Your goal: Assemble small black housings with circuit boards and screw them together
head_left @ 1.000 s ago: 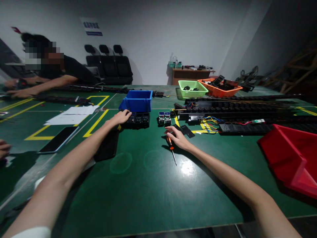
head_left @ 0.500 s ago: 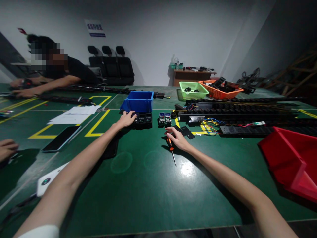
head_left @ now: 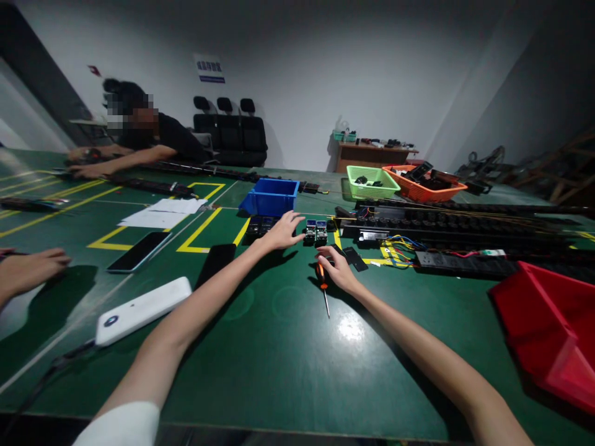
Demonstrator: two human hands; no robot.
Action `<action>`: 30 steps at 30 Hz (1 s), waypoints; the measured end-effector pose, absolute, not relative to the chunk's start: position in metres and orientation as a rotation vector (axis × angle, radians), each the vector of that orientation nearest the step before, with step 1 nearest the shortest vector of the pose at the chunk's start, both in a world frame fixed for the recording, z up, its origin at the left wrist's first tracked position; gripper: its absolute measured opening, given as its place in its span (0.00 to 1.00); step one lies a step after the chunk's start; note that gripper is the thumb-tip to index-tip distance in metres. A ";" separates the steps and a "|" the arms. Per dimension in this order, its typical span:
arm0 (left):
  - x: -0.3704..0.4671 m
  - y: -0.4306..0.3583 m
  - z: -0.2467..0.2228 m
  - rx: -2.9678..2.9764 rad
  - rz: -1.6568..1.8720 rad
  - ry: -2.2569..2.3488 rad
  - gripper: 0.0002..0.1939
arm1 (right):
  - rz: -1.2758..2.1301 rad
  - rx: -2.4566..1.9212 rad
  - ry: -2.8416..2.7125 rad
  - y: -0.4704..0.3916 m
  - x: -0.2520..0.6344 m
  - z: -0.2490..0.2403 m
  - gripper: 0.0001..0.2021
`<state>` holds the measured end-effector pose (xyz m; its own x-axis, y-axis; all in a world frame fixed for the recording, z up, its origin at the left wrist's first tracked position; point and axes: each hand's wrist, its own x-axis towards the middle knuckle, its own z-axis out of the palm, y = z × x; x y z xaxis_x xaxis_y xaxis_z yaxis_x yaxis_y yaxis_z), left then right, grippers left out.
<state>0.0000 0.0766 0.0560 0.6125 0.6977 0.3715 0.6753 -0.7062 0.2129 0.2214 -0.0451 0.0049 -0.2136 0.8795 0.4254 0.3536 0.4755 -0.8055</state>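
Note:
My left hand [head_left: 283,231] is held over the table with its fingers apart and nothing in them. It partly hides a row of black parts [head_left: 258,228] in front of a blue bin [head_left: 274,196]. Just right of its fingertips stand two small modules [head_left: 316,231] with blue tops. My right hand [head_left: 338,267] is curled around the handle of a screwdriver [head_left: 323,285], orange and black, whose metal shaft points toward me. Beyond this hand lie flat black plates [head_left: 356,259].
Long black rails [head_left: 446,222] with coloured wires [head_left: 400,248] lie at the right. A red bin [head_left: 543,328] stands nearer. Green [head_left: 372,186] and orange baskets [head_left: 430,193] are behind. Phones [head_left: 139,252], a white device [head_left: 144,310] and papers [head_left: 160,214] lie left, near other people's hands [head_left: 35,271].
My left hand has moved right, off the black parts and toward the small modules. My right hand stays with the screwdriver. The view has swung slightly left.

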 end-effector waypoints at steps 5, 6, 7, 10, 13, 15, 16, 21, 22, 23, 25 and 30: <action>0.034 0.093 0.059 2.779 0.372 1.131 0.49 | 0.668 -1.034 -1.789 -0.047 0.222 0.006 0.16; 0.036 0.096 0.062 2.776 0.305 1.154 0.50 | 0.660 -1.039 -1.793 -0.047 0.223 0.007 0.16; 0.036 0.099 0.065 2.767 0.239 1.181 0.51 | 0.655 -1.044 -1.795 -0.047 0.223 0.007 0.16; 0.028 0.107 0.075 2.745 0.144 1.241 0.56 | 0.653 -1.057 -1.783 -0.048 0.224 0.008 0.16; 0.012 0.112 0.077 2.732 0.079 1.288 0.59 | 0.671 -1.057 -1.767 -0.048 0.225 0.008 0.16; 0.002 0.116 0.074 2.715 0.027 1.307 0.60 | 0.675 -1.059 -1.761 -0.048 0.225 0.008 0.16; -0.002 0.118 0.071 2.713 -0.002 1.307 0.61 | 0.675 -1.062 -1.759 -0.048 0.225 0.008 0.16; -0.008 0.124 0.064 2.708 -0.005 1.308 0.63 | 0.683 -1.064 -1.749 -0.047 0.225 0.009 0.16; -0.007 0.125 0.064 2.716 0.013 1.297 0.63 | 0.686 -1.063 -1.745 -0.047 0.225 0.009 0.16; -0.006 0.126 0.064 2.726 0.027 1.279 0.63 | 0.690 -1.062 -1.741 -0.047 0.224 0.009 0.16; -0.002 0.126 0.065 2.737 0.033 1.260 0.62 | 0.696 -1.061 -1.732 -0.047 0.224 0.009 0.16; 0.009 0.129 0.063 2.720 0.048 1.209 0.63 | 0.686 -1.052 -1.719 -0.045 0.224 0.007 0.16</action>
